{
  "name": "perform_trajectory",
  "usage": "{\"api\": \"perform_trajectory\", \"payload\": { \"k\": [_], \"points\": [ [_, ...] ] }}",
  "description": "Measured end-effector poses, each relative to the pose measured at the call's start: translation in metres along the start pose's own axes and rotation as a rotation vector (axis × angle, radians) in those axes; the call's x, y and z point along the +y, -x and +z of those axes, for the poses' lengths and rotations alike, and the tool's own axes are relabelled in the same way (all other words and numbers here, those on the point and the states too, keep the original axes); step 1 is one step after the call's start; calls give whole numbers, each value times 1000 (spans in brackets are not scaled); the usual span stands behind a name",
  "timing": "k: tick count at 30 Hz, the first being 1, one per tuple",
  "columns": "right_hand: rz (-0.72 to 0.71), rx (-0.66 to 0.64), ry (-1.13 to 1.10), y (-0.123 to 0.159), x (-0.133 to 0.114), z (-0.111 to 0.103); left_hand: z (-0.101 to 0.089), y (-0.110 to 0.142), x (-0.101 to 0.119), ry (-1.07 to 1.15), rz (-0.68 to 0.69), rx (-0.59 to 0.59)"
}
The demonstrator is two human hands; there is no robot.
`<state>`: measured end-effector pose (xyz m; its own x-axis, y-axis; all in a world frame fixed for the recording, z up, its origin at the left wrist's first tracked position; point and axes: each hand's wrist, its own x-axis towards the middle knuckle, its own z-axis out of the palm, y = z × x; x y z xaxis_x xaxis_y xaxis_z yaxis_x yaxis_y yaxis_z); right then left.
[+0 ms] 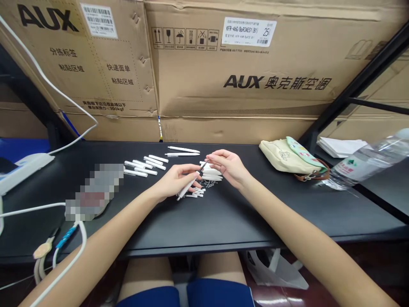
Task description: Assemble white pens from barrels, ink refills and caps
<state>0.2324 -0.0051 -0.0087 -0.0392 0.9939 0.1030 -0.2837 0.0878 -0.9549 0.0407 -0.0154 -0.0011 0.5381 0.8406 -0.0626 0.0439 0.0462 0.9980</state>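
Note:
My left hand (pixel 179 181) is closed around a white pen barrel (pixel 186 189) that points down to the left over the black table (pixel 223 213). My right hand (pixel 227 165) pinches a thin dark refill (pixel 202 166) at the barrel's upper end. Under both hands lies a pile of small white pen parts (pixel 204 184). Several finished white pens (pixel 144 166) lie in a row to the left, and two more pens (pixel 182 152) lie behind the hands.
A cream pouch (pixel 289 157) and a lying plastic bottle (pixel 367 164) sit to the right. A blurred object (pixel 96 189) and white cables (pixel 64 251) are at the left. Large cardboard boxes (pixel 243 64) wall the back.

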Motion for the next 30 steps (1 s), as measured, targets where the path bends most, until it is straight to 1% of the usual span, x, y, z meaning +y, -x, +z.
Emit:
{"api": "perform_trajectory", "payload": {
  "k": [5, 7, 8, 10, 11, 12, 14, 15, 17, 20, 24, 26, 30],
  "points": [
    [46, -64, 56, 1, 2, 3, 1, 1, 2, 14, 3, 14],
    [26, -56, 109, -3, 0, -1, 1, 1, 3, 21, -6, 52],
    [-12, -28, 161, -6, -1, -5, 1, 1, 5, 23, -7, 78],
    [-121, 43, 336, -14, -2, -16, 1, 1, 7, 24, 0, 123],
    [-177, 54, 461, -17, -2, -23, 1, 1, 8, 24, 5, 139],
    [-213, 36, 594, -21, -1, -29, 1, 1, 9, 24, 9, 152],
    [-243, -27, 814, -26, 1, -40, 1, 2, 11, 21, 5, 169],
    [-249, -65, 889, -27, 3, -44, 1, 2, 11, 19, 1, 174],
    [-262, -129, 964, -28, 6, -49, 2, 2, 13, 14, -5, 180],
    [-283, -183, 978, -27, 9, -49, 2, 3, 13, 12, 2, 181],
    [-291, -195, 900, -26, 8, -45, 1, 2, 11, 14, 12, 169],
    [-249, -172, 788, -26, 6, -43, 0, 2, 10, 7, 9, 169],
    [-161, -32, 408, -26, -1, -40, 1, 2, 11, -15, -8, 169]
  ]
}}
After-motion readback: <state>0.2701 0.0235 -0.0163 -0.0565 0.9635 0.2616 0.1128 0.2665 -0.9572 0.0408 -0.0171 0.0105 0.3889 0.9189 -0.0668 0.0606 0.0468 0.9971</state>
